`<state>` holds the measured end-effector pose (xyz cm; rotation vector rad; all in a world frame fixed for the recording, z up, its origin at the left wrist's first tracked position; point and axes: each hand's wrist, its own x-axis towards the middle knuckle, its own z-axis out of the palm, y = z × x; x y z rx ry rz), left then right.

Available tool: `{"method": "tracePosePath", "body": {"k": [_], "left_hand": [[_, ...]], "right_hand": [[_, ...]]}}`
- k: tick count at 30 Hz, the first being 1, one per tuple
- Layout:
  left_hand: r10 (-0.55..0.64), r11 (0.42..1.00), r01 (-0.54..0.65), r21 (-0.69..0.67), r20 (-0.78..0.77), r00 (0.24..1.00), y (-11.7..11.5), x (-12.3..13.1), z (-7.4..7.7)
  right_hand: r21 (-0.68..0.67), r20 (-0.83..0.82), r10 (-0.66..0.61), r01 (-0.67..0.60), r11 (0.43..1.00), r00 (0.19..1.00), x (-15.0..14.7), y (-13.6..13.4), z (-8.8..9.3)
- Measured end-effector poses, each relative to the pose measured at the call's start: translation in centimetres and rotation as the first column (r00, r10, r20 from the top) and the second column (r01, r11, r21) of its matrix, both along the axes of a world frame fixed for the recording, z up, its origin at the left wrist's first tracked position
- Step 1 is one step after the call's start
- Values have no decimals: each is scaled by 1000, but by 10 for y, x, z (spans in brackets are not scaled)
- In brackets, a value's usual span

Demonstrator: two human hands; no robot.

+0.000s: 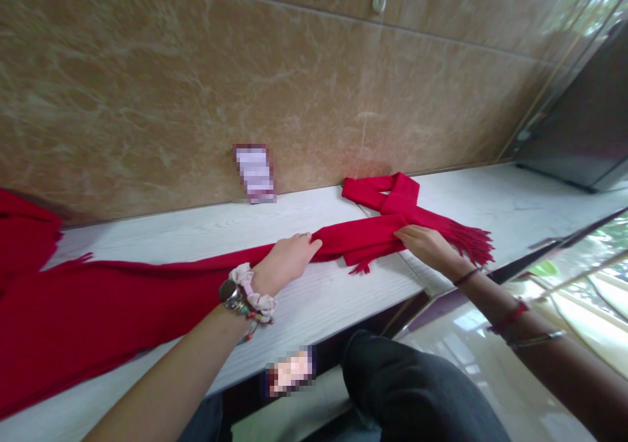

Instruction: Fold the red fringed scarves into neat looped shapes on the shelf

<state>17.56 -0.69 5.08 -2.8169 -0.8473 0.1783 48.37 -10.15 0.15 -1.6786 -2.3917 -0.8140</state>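
Observation:
A long red scarf [122, 305] lies along a white wood-grain tabletop [314, 298], its fringed end [471, 242] folded and crossed over near the wall. My left hand [287, 259] rests on the scarf's middle, fingers curled down and pressing the cloth. My right hand [424, 242] lies on the folded part just left of the fringe, fingers stretched flat on the cloth. A watch, a scrunchie and a bead bracelet are on my left wrist; thin bands circle my right wrist.
A tan marble-look wall [294, 82] runs behind the table, with a small blurred card [255, 174] leaning on it. A dark box-like appliance [583, 128] stands at the far right. More red cloth [24, 233] lies at the far left. My dark-trousered knees [407, 390] are below the table edge.

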Motion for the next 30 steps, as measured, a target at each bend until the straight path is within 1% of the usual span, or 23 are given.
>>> {"method": "tracePosePath", "body": {"k": [3,5,6,8,11,13,15,18,21,23,25,28,30], "left_hand": [[70,997,-69,21,-67,995,-8,-2,3],[107,993,-104,54,-70,992,-13,2,2],[104,992,-100,72,-52,993,-14,4,1],[57,993,-60,105,22,998,-16,12,-4],[-5,994,-9,112,118,993,-16,25,-14],[-21,996,8,93,135,991,-15,30,-19],[-20,997,9,76,143,989,-12,32,-20],[-2,999,-4,38,161,987,-9,30,-17],[5,1000,-8,20,159,987,-7,27,-15],[26,999,-29,16,130,991,-8,26,-14],[38,999,-41,21,113,993,-8,23,-10],[28,998,-36,55,150,988,-8,19,3],[23,996,-37,78,180,983,-12,16,15]], "right_hand": [[-46,5,-12,13,999,1000,-1,-1,-2],[-66,1,3,-3,998,1000,0,-3,-1],[-67,-1,20,-20,998,1000,1,-4,1],[-53,-7,52,-53,997,999,3,-5,4],[-57,-5,75,-75,996,997,3,-6,9],[-91,11,70,-69,993,997,1,-5,10],[-115,20,48,-45,992,999,-1,-3,9],[-108,20,-13,15,994,1000,-4,-1,6],[-69,-15,-77,76,995,997,-7,-1,2],[-29,-53,-90,88,996,995,-7,-2,0],[29,-105,-74,78,997,992,-5,-3,-1],[158,-235,-32,71,985,971,2,-3,-3],[216,-321,-22,96,972,947,6,-4,-5]]}}
